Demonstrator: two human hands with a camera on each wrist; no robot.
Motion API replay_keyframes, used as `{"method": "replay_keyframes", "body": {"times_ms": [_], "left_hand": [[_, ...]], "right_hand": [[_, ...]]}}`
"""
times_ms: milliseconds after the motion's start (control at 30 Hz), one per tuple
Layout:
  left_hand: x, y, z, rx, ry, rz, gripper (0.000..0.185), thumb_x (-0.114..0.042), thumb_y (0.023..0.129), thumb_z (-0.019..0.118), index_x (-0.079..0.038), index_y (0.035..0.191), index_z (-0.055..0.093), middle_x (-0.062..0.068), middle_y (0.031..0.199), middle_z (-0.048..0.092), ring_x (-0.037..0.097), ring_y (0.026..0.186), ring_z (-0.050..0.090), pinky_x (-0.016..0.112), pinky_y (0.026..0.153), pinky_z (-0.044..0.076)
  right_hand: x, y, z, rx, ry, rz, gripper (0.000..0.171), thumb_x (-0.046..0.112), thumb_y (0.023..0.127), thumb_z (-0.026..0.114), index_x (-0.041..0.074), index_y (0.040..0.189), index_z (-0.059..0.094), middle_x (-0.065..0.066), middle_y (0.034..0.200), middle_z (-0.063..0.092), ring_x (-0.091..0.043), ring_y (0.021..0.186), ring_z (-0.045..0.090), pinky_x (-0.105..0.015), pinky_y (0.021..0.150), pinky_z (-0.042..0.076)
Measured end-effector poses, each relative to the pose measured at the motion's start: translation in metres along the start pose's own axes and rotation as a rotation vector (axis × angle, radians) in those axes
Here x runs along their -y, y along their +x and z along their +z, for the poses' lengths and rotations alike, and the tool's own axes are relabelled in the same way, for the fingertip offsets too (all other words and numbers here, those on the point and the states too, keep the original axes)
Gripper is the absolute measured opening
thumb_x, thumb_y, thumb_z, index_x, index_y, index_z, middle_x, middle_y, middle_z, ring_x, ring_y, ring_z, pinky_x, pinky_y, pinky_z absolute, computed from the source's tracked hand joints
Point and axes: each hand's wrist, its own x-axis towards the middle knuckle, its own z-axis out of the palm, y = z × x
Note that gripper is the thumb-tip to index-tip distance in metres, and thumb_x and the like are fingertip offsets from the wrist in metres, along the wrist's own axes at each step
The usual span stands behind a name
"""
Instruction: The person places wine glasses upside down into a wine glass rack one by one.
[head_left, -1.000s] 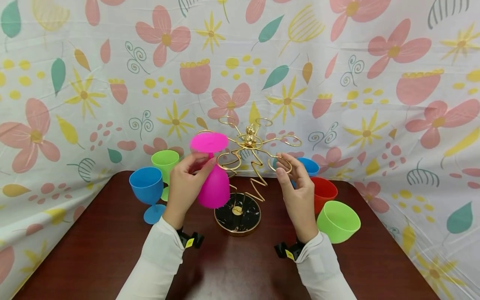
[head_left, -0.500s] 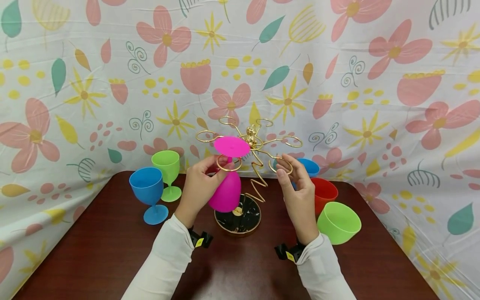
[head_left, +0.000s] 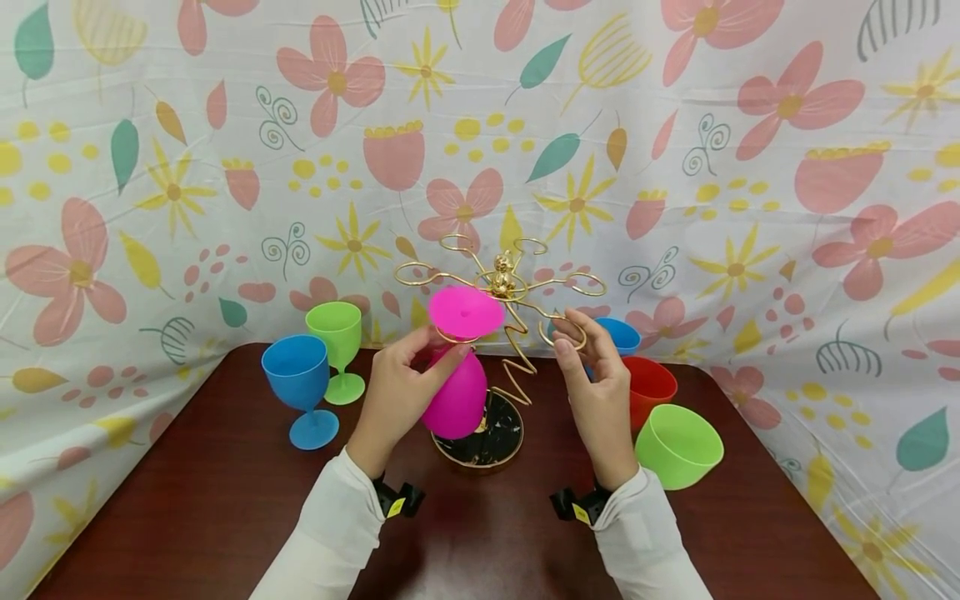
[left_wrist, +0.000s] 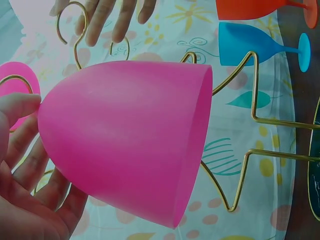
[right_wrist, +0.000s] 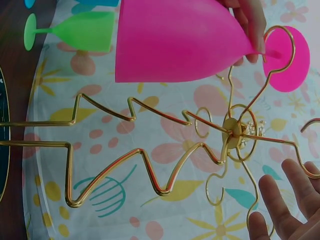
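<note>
My left hand (head_left: pixel 405 379) grips an upside-down pink goblet (head_left: pixel 459 400) near its stem, its round foot above a front ring of the gold wire cup rack (head_left: pixel 517 354). In the right wrist view the stem passes through that ring, and the goblet's bowl (right_wrist: pixel 185 42) hangs below it. My right hand (head_left: pixel 597 383) has thumb and fingers about the rack's front right ring (head_left: pixel 561 333); the exact contact is partly hidden. The rack's black base (head_left: pixel 491 442) stands on the table, partly behind the goblet.
On the left stand a blue goblet (head_left: pixel 296 375) and a green goblet (head_left: pixel 335 337). To the right are a blue cup (head_left: pixel 621 335), a red cup (head_left: pixel 651 387) and a green cup (head_left: pixel 678 446), partly behind my right hand. A floral cloth (head_left: pixel 480 117) hangs behind the brown table (head_left: pixel 202 500).
My left hand has moved right with the pink goblet, bringing its stem into the front ring, then lowered it slightly. The right hand has stayed at its ring.
</note>
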Motion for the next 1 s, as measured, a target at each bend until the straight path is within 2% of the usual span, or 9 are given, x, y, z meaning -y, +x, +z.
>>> {"method": "replay_keyframes", "body": {"times_ms": [167,300,433,633,867,1000], "left_hand": [[0.001,-0.005,-0.001,-0.007,-0.005,-0.013,0.024,-0.037,0.088,0.073,-0.026,0.110,0.072,-0.013,0.099,0.070,0.008,0.093,0.064,0.032,0.076,0.056],[0.004,-0.009,-0.001,-0.013,-0.013,-0.025,0.025,-0.035,0.088,0.074,-0.024,0.111,0.072,-0.010,0.101,0.070,0.010,0.095,0.064,0.033,0.077,0.057],[0.007,-0.012,-0.002,-0.022,-0.010,-0.017,0.026,-0.035,0.088,0.074,-0.023,0.112,0.072,-0.009,0.102,0.070,0.011,0.097,0.064,0.035,0.077,0.057],[0.009,-0.015,-0.004,-0.011,-0.015,-0.007,0.027,-0.033,0.090,0.072,-0.024,0.115,0.071,-0.010,0.106,0.070,0.011,0.102,0.063,0.038,0.079,0.057],[0.008,-0.016,-0.006,-0.002,-0.001,-0.003,0.029,-0.034,0.090,0.071,-0.023,0.118,0.070,-0.010,0.108,0.069,0.011,0.104,0.062,0.040,0.078,0.057],[0.007,-0.016,-0.008,0.015,0.024,-0.013,0.030,-0.037,0.091,0.070,-0.025,0.118,0.069,-0.012,0.109,0.069,0.010,0.105,0.061,0.037,0.079,0.057]], "right_hand": [[-0.001,-0.001,0.000,0.002,-0.004,0.010,0.041,0.022,0.100,0.057,0.019,0.141,0.051,-0.001,0.131,0.061,-0.021,0.119,0.055,-0.026,0.089,0.049],[-0.001,-0.002,-0.001,-0.001,-0.010,0.022,0.042,0.022,0.100,0.057,0.019,0.141,0.051,-0.002,0.131,0.061,-0.023,0.116,0.056,-0.025,0.086,0.049],[-0.001,-0.004,-0.001,0.001,-0.015,0.027,0.042,0.023,0.100,0.057,0.021,0.141,0.051,-0.005,0.131,0.060,-0.023,0.114,0.056,-0.026,0.088,0.049],[-0.001,-0.004,0.000,0.002,-0.011,0.013,0.043,0.021,0.100,0.057,0.016,0.142,0.050,-0.006,0.131,0.060,-0.021,0.113,0.057,-0.027,0.091,0.048],[-0.001,-0.003,0.000,-0.002,-0.004,0.009,0.042,0.020,0.100,0.057,0.019,0.141,0.051,-0.003,0.130,0.061,-0.027,0.112,0.057,-0.026,0.087,0.048],[0.000,-0.002,0.000,-0.003,-0.004,0.011,0.041,0.020,0.100,0.056,0.020,0.141,0.051,-0.003,0.130,0.061,-0.025,0.112,0.057,-0.025,0.086,0.048]]}}
